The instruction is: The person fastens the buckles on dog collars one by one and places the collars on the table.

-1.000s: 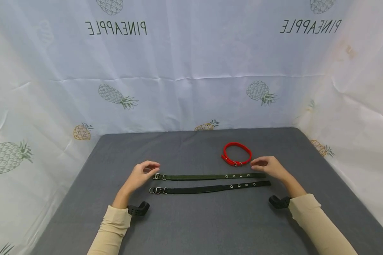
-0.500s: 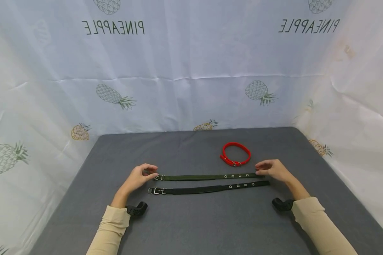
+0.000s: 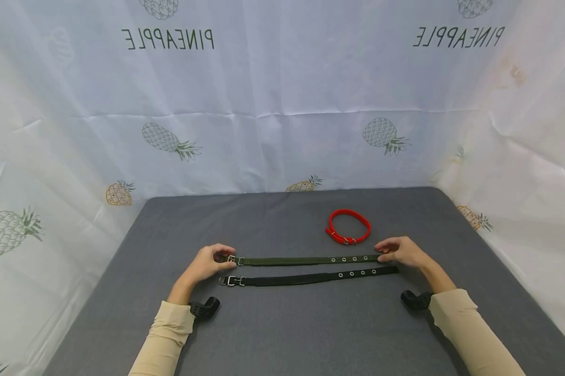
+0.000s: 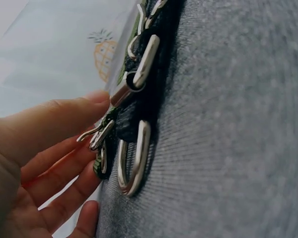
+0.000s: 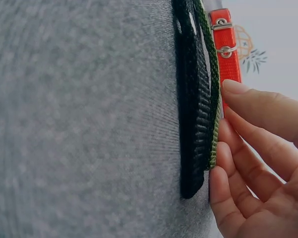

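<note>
The green strap (image 3: 287, 261) lay long and flat on the grey counter (image 3: 282, 329), going from left to right between the person's two hands. I could see the left hand (image 3: 203, 263) at its left end, with the silver buckle (image 3: 232, 259) between the thumb and the fingers. That thumb and those fingers were spread apart, and the fingertips came right up to the strap. The right hand (image 3: 404, 250) was at the other end, with its thumb over the strap, just right of the four ringed holes (image 3: 354, 259). Its fingers were bent a little, but from my seat I could not tell if they were pinching the strap.

The black strap (image 3: 287, 281) lay just on the near side of the green one. It had a silver ring (image 4: 144, 141) at its left end, and its right end was near the right hand. The red strap (image 5: 231, 69) made a loop on the far side of the green strap, a little left of the right hand. I saw a small black camera (image 3: 206, 308) on each wrist and light tan sleeves (image 3: 466, 321). Past the counter hung white cloth (image 3: 282, 73) with pineapples on it
</note>
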Available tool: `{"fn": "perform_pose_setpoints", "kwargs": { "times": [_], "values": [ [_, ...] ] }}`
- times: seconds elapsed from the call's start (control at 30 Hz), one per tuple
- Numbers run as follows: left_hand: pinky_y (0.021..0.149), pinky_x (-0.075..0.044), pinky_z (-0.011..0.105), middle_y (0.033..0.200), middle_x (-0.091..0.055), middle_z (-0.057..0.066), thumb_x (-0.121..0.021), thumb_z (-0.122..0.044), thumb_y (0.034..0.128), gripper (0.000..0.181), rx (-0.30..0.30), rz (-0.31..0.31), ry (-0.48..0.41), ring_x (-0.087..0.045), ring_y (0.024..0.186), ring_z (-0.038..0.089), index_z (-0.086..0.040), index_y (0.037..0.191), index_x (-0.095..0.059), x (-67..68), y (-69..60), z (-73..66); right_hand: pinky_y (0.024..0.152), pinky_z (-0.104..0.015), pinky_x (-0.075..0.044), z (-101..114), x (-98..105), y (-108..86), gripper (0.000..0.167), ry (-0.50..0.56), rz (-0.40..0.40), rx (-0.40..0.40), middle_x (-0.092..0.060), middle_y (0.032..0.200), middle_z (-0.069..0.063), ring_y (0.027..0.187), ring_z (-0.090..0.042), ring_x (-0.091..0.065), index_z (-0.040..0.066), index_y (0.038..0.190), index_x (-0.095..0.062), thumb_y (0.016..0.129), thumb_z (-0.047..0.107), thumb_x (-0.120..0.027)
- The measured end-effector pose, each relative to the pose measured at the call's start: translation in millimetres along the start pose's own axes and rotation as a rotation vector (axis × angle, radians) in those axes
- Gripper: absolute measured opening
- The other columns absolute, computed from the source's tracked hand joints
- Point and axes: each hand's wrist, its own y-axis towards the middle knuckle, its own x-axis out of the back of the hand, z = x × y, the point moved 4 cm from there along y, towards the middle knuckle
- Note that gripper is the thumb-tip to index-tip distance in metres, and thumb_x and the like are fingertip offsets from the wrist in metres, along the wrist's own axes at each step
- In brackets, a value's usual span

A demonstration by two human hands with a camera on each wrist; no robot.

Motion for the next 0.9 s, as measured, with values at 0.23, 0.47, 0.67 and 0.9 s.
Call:
{"fn": "perform_pose_setpoints", "kwargs": {
  "times": [0.23, 0.47, 0.67, 0.9],
  "values": [
    [0.081, -0.052, 0.036, 0.107, -0.070, 0.016, -0.078, -0.014, 0.0803, 0.031, -0.024, -0.019, 0.041, -0.064, 0.096, 0.029, -0.002, 0.108, -0.071, -2.1, 2.9, -3.0, 0.065, -0.020, -0.045, 5.4, -3.4, 1.0, 0.032, -0.072, 0.007, 0.045, -0.068, 0.097, -0.018, 0.073, 0.002, -0.050, -0.004, 0.106, -0.070, 0.079, 0.012, -0.077],
    [0.070, -0.049, 0.024, 0.096, -0.070, 0.013, -0.079, -0.012, 0.0781, 0.021, -0.034, -0.021, 0.077, -0.061, 0.083, 0.017, -0.005, 0.098, -0.076, -1.9, 6.9, -5.2, 0.064, -0.022, -0.042, 9.4, -6.7, 1.0, 0.025, -0.115, 0.007, 0.061, -0.066, 0.097, -0.017, 0.074, -0.002, -0.046, -0.002, 0.099, -0.073, 0.079, 0.013, -0.078],
    [0.069, -0.048, 0.024, 0.092, -0.071, 0.011, -0.079, -0.012, 0.0775, 0.017, -0.029, -0.032, 0.090, -0.059, 0.079, 0.014, -0.007, 0.094, -0.077, -0.1, 7.0, -7.1, 0.061, -0.021, -0.041, 10.4, -6.7, 0.0, 0.026, -0.097, 0.004, 0.051, -0.067, 0.092, -0.015, 0.069, -0.002, -0.045, -0.002, 0.101, -0.072, 0.081, 0.013, -0.076],
    [0.073, -0.049, 0.028, 0.091, -0.072, 0.008, -0.079, -0.013, 0.0776, 0.015, -0.050, -0.083, 0.115, -0.061, 0.083, 0.016, -0.009, 0.092, -0.077, 4.5, 5.9, -11.6, 0.061, -0.021, -0.043, 12.3, -3.9, -1.1, 0.026, -0.119, -0.007, 0.055, -0.068, 0.091, -0.012, 0.068, 0.000, -0.048, -0.001, 0.102, -0.072, 0.082, 0.016, -0.075]
  ]
}}
